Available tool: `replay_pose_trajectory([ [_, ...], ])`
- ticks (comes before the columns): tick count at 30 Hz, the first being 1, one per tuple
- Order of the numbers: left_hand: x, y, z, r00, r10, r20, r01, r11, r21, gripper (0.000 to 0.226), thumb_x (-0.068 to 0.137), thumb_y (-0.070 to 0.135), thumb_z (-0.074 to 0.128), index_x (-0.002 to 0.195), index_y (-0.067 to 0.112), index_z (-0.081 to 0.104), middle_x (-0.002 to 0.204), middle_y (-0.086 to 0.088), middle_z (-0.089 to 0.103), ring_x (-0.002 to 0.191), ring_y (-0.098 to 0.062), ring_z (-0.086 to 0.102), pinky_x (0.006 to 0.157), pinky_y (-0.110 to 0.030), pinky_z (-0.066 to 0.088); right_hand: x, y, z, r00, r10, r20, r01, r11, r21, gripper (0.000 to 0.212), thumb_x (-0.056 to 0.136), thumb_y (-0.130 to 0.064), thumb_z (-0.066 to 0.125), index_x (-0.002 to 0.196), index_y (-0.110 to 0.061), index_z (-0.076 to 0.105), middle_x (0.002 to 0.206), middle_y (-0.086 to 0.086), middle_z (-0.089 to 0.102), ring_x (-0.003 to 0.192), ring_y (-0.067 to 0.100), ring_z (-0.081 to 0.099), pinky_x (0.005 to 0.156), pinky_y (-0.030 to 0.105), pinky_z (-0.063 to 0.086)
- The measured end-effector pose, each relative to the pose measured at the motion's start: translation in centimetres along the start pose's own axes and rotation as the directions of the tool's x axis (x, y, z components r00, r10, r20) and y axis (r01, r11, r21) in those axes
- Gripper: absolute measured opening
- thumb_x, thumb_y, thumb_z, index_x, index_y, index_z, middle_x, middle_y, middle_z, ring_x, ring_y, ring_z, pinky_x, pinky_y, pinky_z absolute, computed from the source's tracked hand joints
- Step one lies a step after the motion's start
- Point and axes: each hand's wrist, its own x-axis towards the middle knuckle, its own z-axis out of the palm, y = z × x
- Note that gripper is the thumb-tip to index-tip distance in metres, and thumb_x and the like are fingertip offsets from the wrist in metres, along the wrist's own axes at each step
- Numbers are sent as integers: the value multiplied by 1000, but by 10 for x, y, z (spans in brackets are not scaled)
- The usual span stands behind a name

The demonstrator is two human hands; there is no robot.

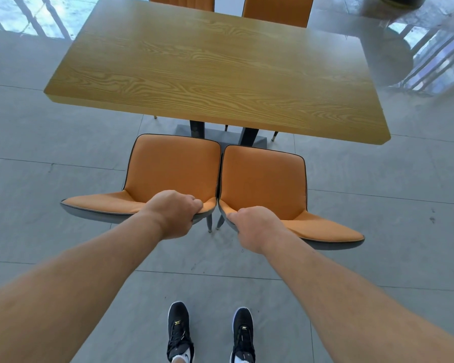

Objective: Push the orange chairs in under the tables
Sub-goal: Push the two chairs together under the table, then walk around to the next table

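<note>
Right in front of the wooden table (215, 66), two orange chairs sit side by side, seats facing the table but not tucked under yet. Left hand (172, 213) is clamped on the left chair (173, 166) backrest top, right hand (254, 227) gripping the right chair (262, 179) the same way.

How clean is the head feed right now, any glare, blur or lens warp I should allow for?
Head view: table, both near chairs and both hands are sharp and evenly lit; bright window reflections glare on the glossy floor at the upper corners; the top right corner smears into blur; wide-angle warp bows the table edges and stretches the forearms.
</note>
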Motion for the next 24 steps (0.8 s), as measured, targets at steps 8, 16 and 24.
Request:
replay_pose_trajectory([
  [8, 0, -1, -2, 1000, -14, 14, 15, 999, -51, 10, 99, 32, 49, 97, 27, 58, 78, 10, 58, 57, -10, 53, 48, -22, 37, 1, 2, 1, 999, 19, 32, -19, 1000, 14, 26, 98, -9, 50, 118, -21, 62, 70, -11, 44, 56, 9, 45, 58, 31, 46],
  [16, -1, 0, -18, 946, -205, 251, 290, 882, -371, 46, 90, 52, 63, 130, 33, 53, 109, 9, 64, 91, -13, 61, 71, -29, 55, -3, -9, -7, 984, 176, -20, -162, 939, 304, 57, 97, -54, 57, 146, -28, 49, 122, -1, 60, 105, 23, 59, 80, 40, 56],
  [24, -81, -55, -64, 806, -538, 246, 590, 708, -388, 89, 80, 90, 37, 148, 33, 39, 143, 1, 58, 125, -25, 54, 88, -45, 53, 24, -48, -94, 965, 137, -223, -73, 959, 273, 79, 97, -79, 24, 154, -28, 44, 154, 3, 53, 141, 30, 46, 114, 54, 41],
])
